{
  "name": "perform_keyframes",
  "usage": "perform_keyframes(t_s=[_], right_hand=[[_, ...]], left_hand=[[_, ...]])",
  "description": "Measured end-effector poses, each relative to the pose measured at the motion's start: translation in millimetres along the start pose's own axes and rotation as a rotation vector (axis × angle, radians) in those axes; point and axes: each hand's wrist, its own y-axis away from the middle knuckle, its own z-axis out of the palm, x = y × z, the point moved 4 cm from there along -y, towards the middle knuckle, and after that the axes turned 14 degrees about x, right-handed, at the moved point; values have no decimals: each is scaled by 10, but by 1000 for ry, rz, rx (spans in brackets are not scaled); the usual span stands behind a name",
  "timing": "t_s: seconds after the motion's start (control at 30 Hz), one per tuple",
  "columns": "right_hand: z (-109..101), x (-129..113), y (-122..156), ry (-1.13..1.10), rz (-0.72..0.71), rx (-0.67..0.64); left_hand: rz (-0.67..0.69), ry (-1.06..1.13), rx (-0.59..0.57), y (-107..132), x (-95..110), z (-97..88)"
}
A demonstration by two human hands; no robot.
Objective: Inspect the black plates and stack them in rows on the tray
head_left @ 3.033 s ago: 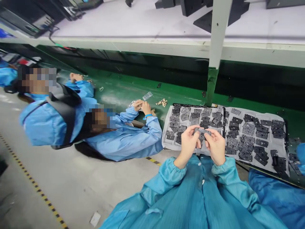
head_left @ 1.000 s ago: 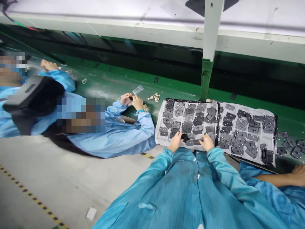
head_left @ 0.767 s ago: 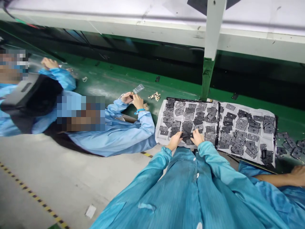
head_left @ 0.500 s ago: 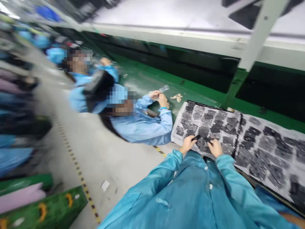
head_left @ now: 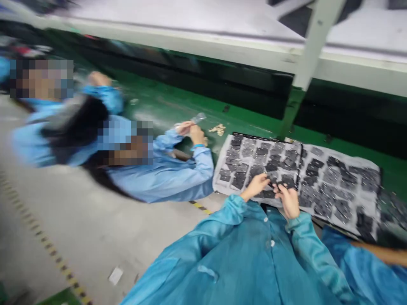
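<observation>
Motion smears the view. My left hand (head_left: pixel 256 186) and my right hand (head_left: pixel 288 200) meet over the near edge of a black tray (head_left: pixel 222 167), which is lined with a grey sheet and covered with several small black plates (head_left: pixel 254 156). The fingers of both hands are closed on one small black plate (head_left: pixel 284 182) held between them, just above the tray. My teal sleeves and coat fill the bottom of the view.
A second tray of black plates (head_left: pixel 346 182) lies to the right on the green belt (head_left: pixel 171 110). A white post (head_left: pixel 310 46) rises behind the trays. Two people in blue coats (head_left: pixel 165 178) work at the left. Another person's forearm (head_left: pixel 381 254) lies at the lower right.
My hands went from being raised with a plate to the tray's near edge, then closed on a plate there. The camera swung left and back, blurring the view.
</observation>
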Motion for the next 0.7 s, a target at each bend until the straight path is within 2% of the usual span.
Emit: perform_keyframes(t_s=[0.07,0.13,0.2,0.4,0.47,0.57,0.7], right_hand=[[-10,-88,64,-3,-36,10],[-39,-198,143,9,-115,-8],[-70,-317,254,17,-181,-24],[-98,-646,561,-93,-255,7],[-89,-731,631,-97,-275,17],[-82,-832,717,-103,-279,24],[-96,-943,795,-108,-281,41]], left_hand=[[-67,14,-122,42,50,40],[-126,57,-189,92,139,46],[-171,124,-195,164,268,36],[-212,236,-163,334,611,52],[-194,238,-129,341,669,51],[-135,167,-12,317,693,9],[-32,44,148,225,527,-76]])
